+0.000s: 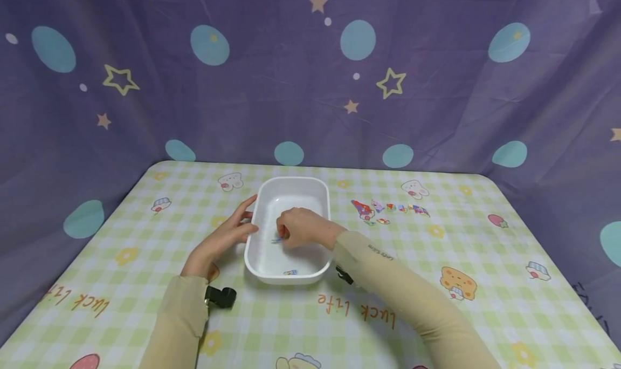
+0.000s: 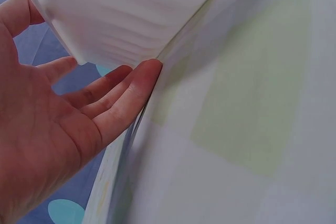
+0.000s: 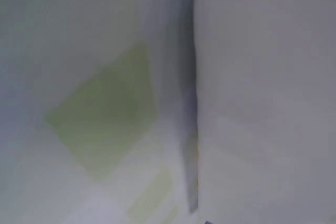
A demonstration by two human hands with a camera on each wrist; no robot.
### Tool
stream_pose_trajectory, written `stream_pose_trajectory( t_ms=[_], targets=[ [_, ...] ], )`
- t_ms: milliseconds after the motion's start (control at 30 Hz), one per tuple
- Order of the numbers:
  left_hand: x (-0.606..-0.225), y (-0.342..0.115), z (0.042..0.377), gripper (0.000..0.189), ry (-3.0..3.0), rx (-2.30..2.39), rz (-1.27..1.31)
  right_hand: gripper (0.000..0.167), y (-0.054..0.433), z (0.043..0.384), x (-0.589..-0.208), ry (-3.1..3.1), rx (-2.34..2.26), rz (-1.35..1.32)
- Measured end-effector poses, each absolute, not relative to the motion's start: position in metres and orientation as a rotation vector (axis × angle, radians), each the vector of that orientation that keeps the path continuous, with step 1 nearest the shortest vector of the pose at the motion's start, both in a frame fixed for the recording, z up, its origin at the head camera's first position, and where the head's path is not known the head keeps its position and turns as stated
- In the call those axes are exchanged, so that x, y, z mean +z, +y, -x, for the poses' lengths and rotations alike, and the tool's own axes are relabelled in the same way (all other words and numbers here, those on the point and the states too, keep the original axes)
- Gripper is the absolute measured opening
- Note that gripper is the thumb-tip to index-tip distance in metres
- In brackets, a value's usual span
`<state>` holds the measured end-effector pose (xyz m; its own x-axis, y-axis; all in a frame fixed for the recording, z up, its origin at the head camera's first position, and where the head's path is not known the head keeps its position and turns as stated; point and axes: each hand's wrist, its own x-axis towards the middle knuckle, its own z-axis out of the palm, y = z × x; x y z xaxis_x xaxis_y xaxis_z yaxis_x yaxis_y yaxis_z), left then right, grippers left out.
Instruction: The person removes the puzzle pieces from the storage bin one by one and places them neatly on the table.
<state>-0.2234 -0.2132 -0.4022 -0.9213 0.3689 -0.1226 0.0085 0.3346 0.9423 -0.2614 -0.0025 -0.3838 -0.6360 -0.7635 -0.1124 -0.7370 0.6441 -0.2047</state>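
Note:
A white rectangular plastic tub (image 1: 262,266) stands on the table. My left hand (image 1: 225,237) rests against its left side, thumb near the rim; in the left wrist view the extended fingers (image 2: 128,90) touch the tub's outer wall (image 2: 126,14). My right hand (image 1: 303,226) reaches inside the tub with its fingers curled down. A small bluish flat piece (image 1: 276,241) lies right by those fingertips, which are hidden, so I cannot tell if they pinch it. Another small colourful flat piece (image 1: 290,272) lies at the tub's near end. The right wrist view shows mostly the tub's wall (image 3: 268,98).
Several small colourful flat pieces (image 1: 419,210) lie on the table right of the tub, among them a larger red and purple one (image 1: 361,209). A checked cloth (image 1: 412,331) with printed figures covers the table. A purple curtain (image 1: 291,88) hangs behind.

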Motion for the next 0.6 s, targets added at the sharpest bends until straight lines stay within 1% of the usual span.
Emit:
stream_pose_trajectory(
  t_ms=[433,600],
  targets=[
    [-0.403,-0.214,0.225,0.071,2.305,1.602,-0.332,0.01,0.02,0.261,-0.37,2.682,-0.403,1.326],
    [-0.403,-0.213,0.225,0.071,2.316,1.586,-0.308,0.012,0.031,0.264,-0.368,2.693,-0.481,1.37]
  ],
)
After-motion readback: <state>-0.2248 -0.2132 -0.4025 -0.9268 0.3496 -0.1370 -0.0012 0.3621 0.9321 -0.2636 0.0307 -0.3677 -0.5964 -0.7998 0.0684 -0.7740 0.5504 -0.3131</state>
